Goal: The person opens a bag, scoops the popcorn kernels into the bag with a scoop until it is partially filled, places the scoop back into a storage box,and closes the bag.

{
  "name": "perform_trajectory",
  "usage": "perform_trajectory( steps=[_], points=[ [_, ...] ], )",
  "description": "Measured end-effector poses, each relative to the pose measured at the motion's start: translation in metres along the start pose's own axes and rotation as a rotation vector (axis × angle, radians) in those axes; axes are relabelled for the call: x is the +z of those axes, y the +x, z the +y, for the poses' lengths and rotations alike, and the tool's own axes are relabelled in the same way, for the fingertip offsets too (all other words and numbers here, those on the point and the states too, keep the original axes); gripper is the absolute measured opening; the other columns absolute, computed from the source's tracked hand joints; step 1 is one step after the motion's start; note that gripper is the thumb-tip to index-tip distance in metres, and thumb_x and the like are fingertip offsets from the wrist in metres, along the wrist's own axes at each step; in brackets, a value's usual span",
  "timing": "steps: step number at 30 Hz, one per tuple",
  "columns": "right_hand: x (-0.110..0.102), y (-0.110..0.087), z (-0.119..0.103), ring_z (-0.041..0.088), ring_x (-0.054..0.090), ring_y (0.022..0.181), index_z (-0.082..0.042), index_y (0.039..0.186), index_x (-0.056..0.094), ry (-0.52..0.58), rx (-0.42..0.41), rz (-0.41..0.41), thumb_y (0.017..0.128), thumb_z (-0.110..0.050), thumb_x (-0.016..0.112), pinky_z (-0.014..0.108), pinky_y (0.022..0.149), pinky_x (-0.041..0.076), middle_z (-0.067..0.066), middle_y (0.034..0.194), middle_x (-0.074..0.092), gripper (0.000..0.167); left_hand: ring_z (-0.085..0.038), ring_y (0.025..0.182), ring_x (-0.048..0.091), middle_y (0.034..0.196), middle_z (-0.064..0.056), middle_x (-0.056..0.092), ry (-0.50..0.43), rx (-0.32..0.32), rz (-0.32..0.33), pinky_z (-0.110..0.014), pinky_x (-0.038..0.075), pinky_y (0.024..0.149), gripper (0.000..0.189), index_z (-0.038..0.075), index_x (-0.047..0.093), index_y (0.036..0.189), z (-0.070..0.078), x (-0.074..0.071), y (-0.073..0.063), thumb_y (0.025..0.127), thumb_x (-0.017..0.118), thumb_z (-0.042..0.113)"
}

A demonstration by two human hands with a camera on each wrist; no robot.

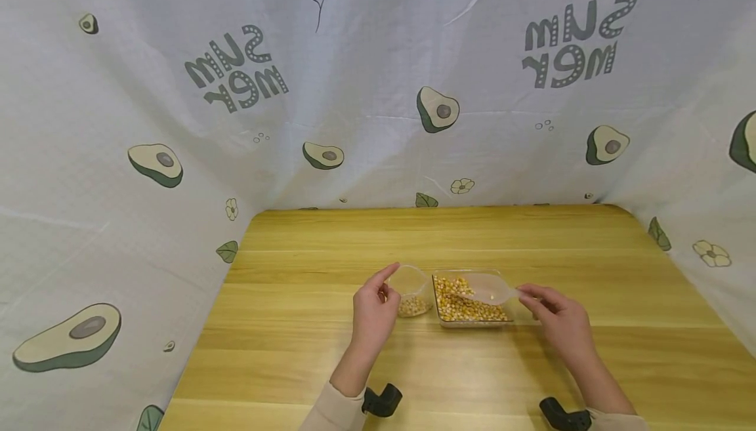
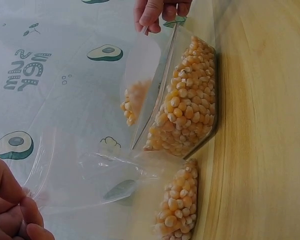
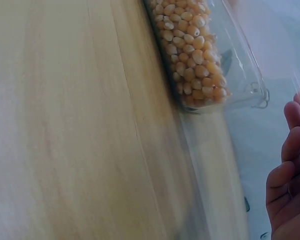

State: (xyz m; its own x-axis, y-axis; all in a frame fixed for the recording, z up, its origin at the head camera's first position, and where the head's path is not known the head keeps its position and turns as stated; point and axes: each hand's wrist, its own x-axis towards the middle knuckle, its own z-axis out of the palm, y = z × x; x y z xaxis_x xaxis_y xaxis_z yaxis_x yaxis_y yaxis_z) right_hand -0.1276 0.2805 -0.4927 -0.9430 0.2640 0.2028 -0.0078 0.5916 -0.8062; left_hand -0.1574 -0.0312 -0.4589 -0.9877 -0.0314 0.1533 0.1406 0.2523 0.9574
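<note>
My left hand (image 1: 376,309) pinches the top edge of a clear plastic bag (image 2: 110,185), whose mouth stands open. Corn kernels (image 2: 177,205) lie in the bottom of the bag, down at the table. Right beside it is a rectangular clear container (image 1: 472,325) heaped with yellow corn kernels (image 2: 190,100). A translucent scoop (image 1: 491,288) is held by its handle in my right hand (image 1: 560,323), over the container. Some kernels sit in the scoop's front end, as the left wrist view shows. In the right wrist view the scoop is mostly cut off at the edge.
Both things stand on a wood-grain table (image 1: 331,247). A pale cloth (image 1: 366,44) printed with avocados hangs behind the table and at its sides. Dark wrist mounts (image 1: 382,401) stick out at both sleeves.
</note>
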Motion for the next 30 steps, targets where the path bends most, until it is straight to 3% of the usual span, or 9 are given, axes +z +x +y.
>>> perform_trajectory(
  steps=[11, 18, 30],
  points=[
    [-0.003, -0.002, -0.012, 0.002, 0.056, 0.069, -0.005, 0.114, 0.073, 0.024, 0.006, -0.009, 0.094, -0.026, 0.069, 0.02, 0.057, 0.046, -0.034, 0.084, 0.063, 0.03, 0.002, 0.045, 0.023, 0.076, -0.007, 0.056, -0.025, 0.006, 0.004, -0.014, 0.022, 0.042, 0.052, 0.014, 0.069, 0.128, 0.0, 0.0, -0.001, 0.086, 0.051, -0.01],
    [-0.004, 0.0, -0.023, 0.003, 0.055, 0.069, -0.008, 0.115, 0.074, 0.008, -0.014, 0.001, 0.094, -0.028, 0.069, 0.022, 0.055, 0.044, -0.019, 0.084, 0.069, 0.029, 0.002, 0.046, 0.024, 0.078, -0.008, 0.057, -0.024, 0.009, 0.001, -0.014, 0.022, 0.043, 0.051, 0.013, 0.069, 0.129, 0.0, 0.0, -0.001, 0.086, 0.051, -0.01],
    [-0.002, 0.002, -0.053, 0.004, 0.056, 0.07, -0.002, 0.111, 0.074, 0.142, -0.08, -0.004, 0.093, -0.017, 0.071, 0.018, 0.06, 0.047, -0.028, 0.086, 0.066, 0.024, 0.001, 0.046, 0.024, 0.081, -0.008, 0.057, -0.033, -0.005, -0.003, -0.014, 0.022, 0.043, 0.053, 0.018, 0.069, 0.129, 0.001, 0.001, -0.001, 0.087, 0.051, -0.009]
  ],
)
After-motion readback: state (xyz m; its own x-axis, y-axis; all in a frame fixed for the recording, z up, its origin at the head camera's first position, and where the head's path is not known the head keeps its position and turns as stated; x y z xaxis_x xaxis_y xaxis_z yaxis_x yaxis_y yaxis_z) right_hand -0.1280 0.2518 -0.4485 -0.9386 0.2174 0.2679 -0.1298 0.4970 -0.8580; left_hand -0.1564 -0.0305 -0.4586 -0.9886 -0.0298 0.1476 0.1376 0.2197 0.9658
